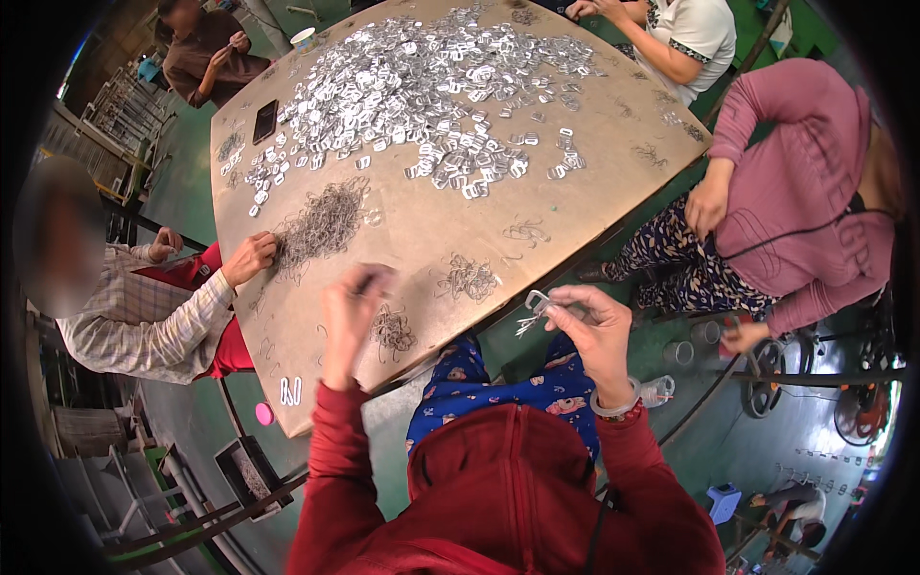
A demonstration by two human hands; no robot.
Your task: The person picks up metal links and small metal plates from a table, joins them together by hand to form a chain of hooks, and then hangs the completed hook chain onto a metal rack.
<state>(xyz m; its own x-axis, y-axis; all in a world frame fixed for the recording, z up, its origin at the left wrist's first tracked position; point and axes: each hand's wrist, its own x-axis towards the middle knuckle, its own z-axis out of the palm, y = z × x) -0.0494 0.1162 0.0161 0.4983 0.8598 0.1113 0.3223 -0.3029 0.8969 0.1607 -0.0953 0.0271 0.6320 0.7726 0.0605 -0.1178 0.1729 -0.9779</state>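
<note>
The person's right hand (pixel 596 326) is closed around a small silver metal buckle frame (pixel 536 303), held just off the near edge of the worn tan wooden table (pixel 575 172). The left hand (pixel 350 302) is raised above the table's near edge, blurred, fingers pinched; what it grips cannot be told. A small tangle of thin wire clips (pixel 393 331) lies just beside it. A heap of silver buckle frames (pixel 422 77) covers the far side.

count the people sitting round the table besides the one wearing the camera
4: a person in a plaid shirt at left, one in brown top left, one in white top right, one in pink at right. Others may be hidden.
</note>
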